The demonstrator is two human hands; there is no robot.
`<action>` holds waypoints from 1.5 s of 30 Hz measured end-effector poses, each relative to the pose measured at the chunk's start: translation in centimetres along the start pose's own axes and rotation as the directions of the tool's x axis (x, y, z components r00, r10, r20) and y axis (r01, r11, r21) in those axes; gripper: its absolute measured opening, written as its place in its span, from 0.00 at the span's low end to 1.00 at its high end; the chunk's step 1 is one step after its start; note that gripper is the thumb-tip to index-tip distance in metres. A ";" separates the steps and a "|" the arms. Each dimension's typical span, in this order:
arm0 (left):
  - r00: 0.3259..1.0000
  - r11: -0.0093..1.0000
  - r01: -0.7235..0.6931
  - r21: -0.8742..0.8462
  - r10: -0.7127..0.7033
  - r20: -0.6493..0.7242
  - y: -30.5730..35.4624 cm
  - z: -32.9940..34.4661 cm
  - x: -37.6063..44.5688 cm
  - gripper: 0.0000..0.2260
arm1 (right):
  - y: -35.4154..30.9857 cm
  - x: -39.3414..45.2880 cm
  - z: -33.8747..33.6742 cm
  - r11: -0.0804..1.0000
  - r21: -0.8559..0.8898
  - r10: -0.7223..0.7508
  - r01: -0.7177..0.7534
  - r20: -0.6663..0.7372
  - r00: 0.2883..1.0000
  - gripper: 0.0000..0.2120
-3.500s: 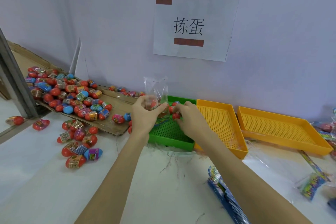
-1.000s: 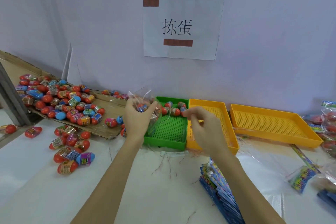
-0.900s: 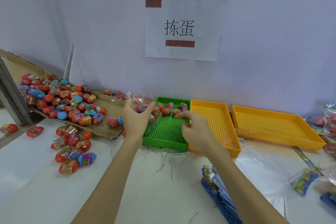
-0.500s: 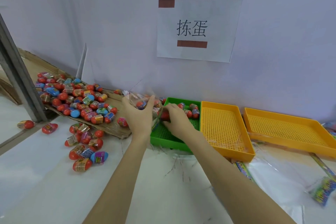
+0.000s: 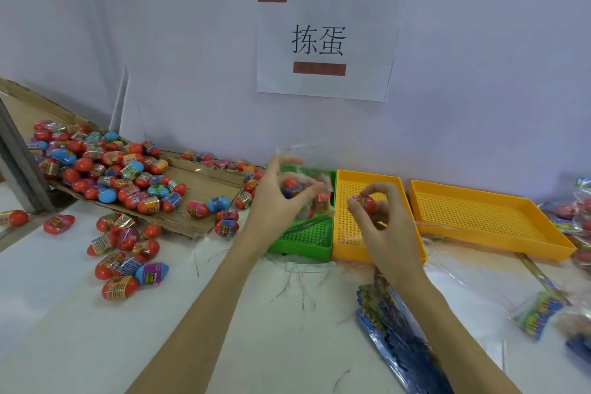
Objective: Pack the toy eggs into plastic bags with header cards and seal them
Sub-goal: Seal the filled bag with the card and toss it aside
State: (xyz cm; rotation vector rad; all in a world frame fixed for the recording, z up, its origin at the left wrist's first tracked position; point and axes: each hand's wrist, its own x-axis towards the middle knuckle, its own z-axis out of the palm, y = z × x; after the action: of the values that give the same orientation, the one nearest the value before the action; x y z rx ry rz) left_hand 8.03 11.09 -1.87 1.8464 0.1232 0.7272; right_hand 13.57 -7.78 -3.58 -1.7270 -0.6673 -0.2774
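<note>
White counter (image 5: pixel 64 329) against a pale wall w/ a paper sign (image 5: pixel 329 41). Left hand (image 5: pixel 271 211) holds a clear plastic bag (image 5: pixel 307 189) up over the green tray (image 5: pixel 307 240), fingers curled round its side, prob. to keep the mouth open for loading; a few eggs already inside. Right hand (image 5: pixel 383 227) pinches one red toy egg (image 5: pixel 366 203) in thumb + fingertips, above the near yellow tray (image 5: pixel 348 233), just beside the bag, likely next one in. Loose egg pile (image 5: pixel 105 169) on cardboard (image 5: pixel 204 182) at left, within reach; more spilled on counter. Header cards (image 5: pixel 393 323) stacked near right forearm. Second yellow tray (image 5: pixel 486 217) further right. Bag outline faint, egg count inside unclear. Packed bags at right edge cut off.
</note>
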 end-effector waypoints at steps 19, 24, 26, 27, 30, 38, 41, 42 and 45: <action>0.930 0.931 -0.309 0.196 0.253 0.267 0.3 2.2 -1.4 0.24 | -2.6 -0.2 -1.9 0.864 -0.389 -0.355 0.319 -0.022 0.935 0.14; 0.904 0.924 -0.341 0.172 0.272 0.328 0.3 2.2 -1.4 0.24 | -2.7 -0.1 -1.8 0.870 -0.373 -0.378 0.321 -0.088 0.922 0.13; 0.897 0.919 -0.351 0.180 0.275 0.345 0.2 2.2 -1.4 0.24 | -2.6 -0.2 -1.8 0.849 -0.399 -0.389 0.347 -0.027 0.921 0.13; 0.895 0.917 -0.355 0.180 0.278 0.349 0.1 2.1 -1.4 0.25 | -2.5 -0.2 -1.8 0.851 -0.388 -0.380 0.354 0.009 0.925 0.14; 0.890 0.918 -0.364 0.157 0.293 0.348 0.2 2.0 -1.3 0.27 | -2.3 -0.1 -2.0 0.886 -0.332 -0.302 0.325 0.119 0.946 0.17; 0.887 0.922 -0.366 0.126 0.304 0.348 0.4 1.8 -1.3 0.26 | -2.0 -0.1 -1.9 0.907 -0.344 -0.214 0.244 0.124 0.969 0.13; 0.881 0.918 -0.376 0.126 0.312 0.354 0.5 1.8 -1.4 0.26 | -2.1 0.0 -1.9 0.873 -0.398 -0.240 0.283 0.155 0.958 0.11; 0.882 0.921 -0.369 0.123 0.306 0.358 0.6 1.8 -1.4 0.26 | -2.0 -0.1 -1.8 0.867 -0.405 -0.242 0.291 0.170 0.955 0.11; 0.889 0.919 -0.368 0.139 0.305 0.341 0.8 1.8 -1.4 0.27 | -1.9 -0.2 -1.9 0.902 -0.355 -0.174 0.245 0.220 0.960 0.12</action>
State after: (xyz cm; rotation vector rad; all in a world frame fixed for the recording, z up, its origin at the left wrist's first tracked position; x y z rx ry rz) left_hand 7.65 8.74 -2.13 2.1843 -0.3552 0.6638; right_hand 12.67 -9.39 -1.63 -2.0702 -0.9905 -0.4241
